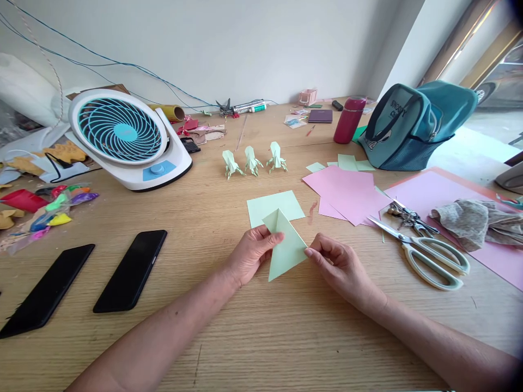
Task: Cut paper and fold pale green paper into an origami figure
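Observation:
Between my two hands is a folded sheet of pale green paper (pixel 288 251), tilted above the wooden table. My left hand (pixel 255 251) pinches its left side, thumb on top and the other fingers partly hidden beneath. At the right corner, my right hand (pixel 337 267) grips the paper between thumb and forefinger. Just behind it a flat pale green sheet (pixel 274 205) lies on the table. Farther back stand three folded green paper figures (pixel 252 160) with several thin legs each.
To the right lie pink sheets (pixel 347 193), scissors (pixel 433 258), keys (pixel 411 218) and a grey cloth (pixel 469 223). Behind them stand a red flask (pixel 349 120) and a teal backpack (pixel 412 128). A fan (pixel 126 136) and two black phones (pixel 131 270) are on the left.

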The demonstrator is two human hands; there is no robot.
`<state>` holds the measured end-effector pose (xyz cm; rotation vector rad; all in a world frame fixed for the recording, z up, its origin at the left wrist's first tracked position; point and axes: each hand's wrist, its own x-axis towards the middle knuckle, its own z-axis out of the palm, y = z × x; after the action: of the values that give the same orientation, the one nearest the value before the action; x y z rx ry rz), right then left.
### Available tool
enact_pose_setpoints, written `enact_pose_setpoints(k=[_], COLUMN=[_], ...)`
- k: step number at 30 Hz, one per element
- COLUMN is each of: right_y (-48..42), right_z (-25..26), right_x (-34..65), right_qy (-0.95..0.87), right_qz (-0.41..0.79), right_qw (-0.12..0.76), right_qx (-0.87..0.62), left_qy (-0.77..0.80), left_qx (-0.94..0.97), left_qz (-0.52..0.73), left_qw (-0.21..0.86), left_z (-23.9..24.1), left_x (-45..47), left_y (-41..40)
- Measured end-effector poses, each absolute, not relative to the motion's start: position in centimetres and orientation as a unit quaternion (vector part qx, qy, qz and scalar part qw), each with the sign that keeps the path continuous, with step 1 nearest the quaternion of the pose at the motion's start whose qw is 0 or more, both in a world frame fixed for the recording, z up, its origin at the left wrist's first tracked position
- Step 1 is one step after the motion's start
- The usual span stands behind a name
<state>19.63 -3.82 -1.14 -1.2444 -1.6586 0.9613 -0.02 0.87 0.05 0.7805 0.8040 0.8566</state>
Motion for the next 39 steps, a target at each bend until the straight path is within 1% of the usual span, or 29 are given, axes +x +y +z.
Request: enact_pose_setpoints(k=[9,14,19,21,24,27,28,31,34,37,39], right_y=[-3.9,-3.9,-3.5,-3.4,-3.3,-3.5,-3.8,-5.2,-7.0,-8.0,-8.2], right_z=[-1.0,-0.7,-1.0,-1.0,-0.7,-0.3,-0.3,-1.0,-2.7,-4.0,-4.1], right_x=[19.7,19.8,20.1,20.1,20.6,22.8,24.1,29.4,35.3,39.2,39.9], right_qy=[-0.652,-0.657,-0.657,-0.673,-0.714,-0.757,-0.760,-0.723,-0.699,-0.717,-0.701], right_qz=[0.435,0.424,0.394,0.358,0.280,0.177,0.122,-0.026,-0.134,-0.117,-0.099], right_qw=[0.402,0.416,0.421,0.423,0.424,0.392,0.389,0.341,0.252,0.190,0.154], right_qx=[-0.474,-0.464,-0.486,-0.489,-0.482,-0.493,-0.506,-0.600,-0.656,-0.660,-0.689], left_qy=[0.428,0.440,0.427,0.441,0.481,0.492,0.490,0.465,0.409,0.349,0.329], left_qx=[0.343,0.320,0.321,0.332,0.373,0.410,0.417,0.422,0.420,0.413,0.405], left_qz=[0.407,0.424,0.444,0.467,0.509,0.519,0.519,0.516,0.521,0.513,0.515], left_qw=[0.730,0.724,0.720,0.691,0.608,0.565,0.563,0.582,0.621,0.667,0.681], left_z=[-0.3,-0.2,-0.6,-1.2,-2.1,-2.7,-2.8,-2.6,-2.2,-2.0,-1.8], left_x=[0.0,-0.2,-0.1,-0.2,-0.3,-0.5,-0.6,-0.7,-0.6,-0.5,-0.6], left_y=[0.8,1.3,1.5,1.5,1.4,1.4,1.3,1.3,1.4,1.5,1.6])
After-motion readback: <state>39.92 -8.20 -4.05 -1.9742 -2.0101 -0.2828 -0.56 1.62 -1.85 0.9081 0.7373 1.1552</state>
